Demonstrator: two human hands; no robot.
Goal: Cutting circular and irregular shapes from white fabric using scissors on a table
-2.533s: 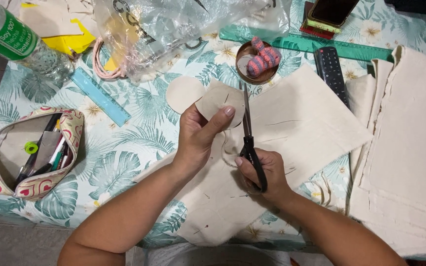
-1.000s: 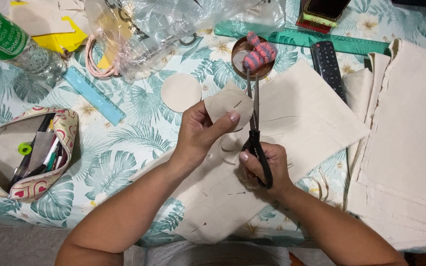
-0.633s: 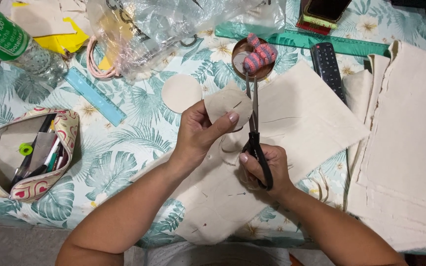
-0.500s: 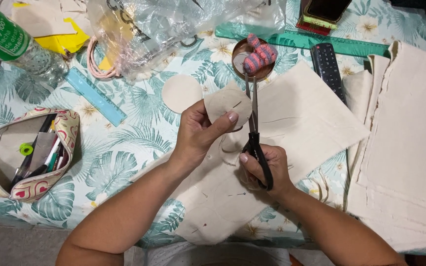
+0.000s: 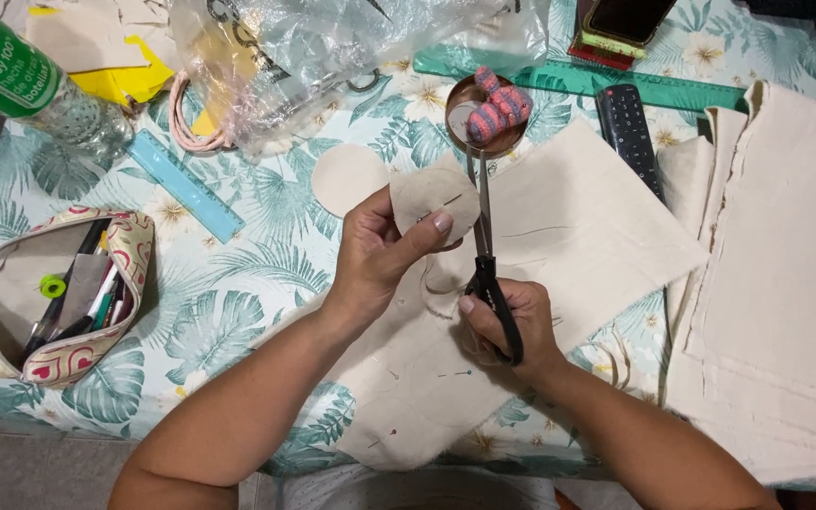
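- L hand (image 5: 384, 260) is pinching a round cream fabric piece (image 5: 432, 200) betw. thumb and fingers, lifting it above the larger cream cloth (image 5: 569, 236) on the table.
- R hand (image 5: 507, 326) is gripping black-handled scissors (image 5: 485, 264), fingers closed through the loops; blades pointing away, running just beside the piece's right edge.
- A second fabric circle (image 5: 347, 178) is lying flat nearby on the leaf-print tablecloth (image 5: 229, 312).
- An open pencil case (image 5: 59, 293) is sitting well to the left.

Cream fabric (image 5: 569, 227), black-handled scissors (image 5: 489, 274), teal leaf-print worktop (image 5: 238, 312), light blue ruler (image 5: 186, 186), green ruler (image 5: 616, 83), black remote (image 5: 628, 127).
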